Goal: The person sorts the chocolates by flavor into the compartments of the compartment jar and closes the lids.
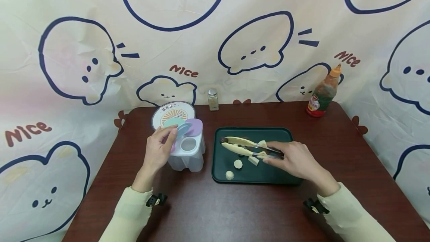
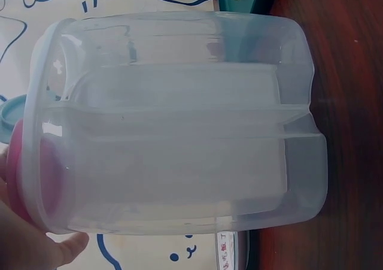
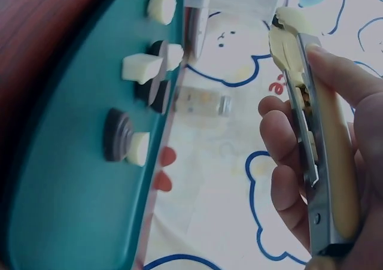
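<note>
My left hand (image 1: 159,148) pinches the raised blue lid (image 1: 184,129) of a translucent plastic container (image 1: 186,161). Below that lid, a round opening shows in the container's top; the purple lid (image 1: 194,127) and the pink lid (image 2: 17,174) lie down. In my right hand (image 1: 299,160) I grip tongs (image 3: 326,144) with cream tips and metal arms. A small dark piece (image 1: 223,140) sits between the tong tips, above the left part of a green tray (image 1: 275,173). White pieces (image 1: 238,164) and ridged dark pieces (image 3: 118,135) lie on the tray.
A plate with a printed pattern (image 1: 178,110) stands behind the container. At the table's back edge are a small shaker jar (image 1: 213,100) and, to the right, a sauce bottle (image 1: 323,94). A printed cloth (image 1: 201,51) hangs behind the brown table (image 1: 215,212).
</note>
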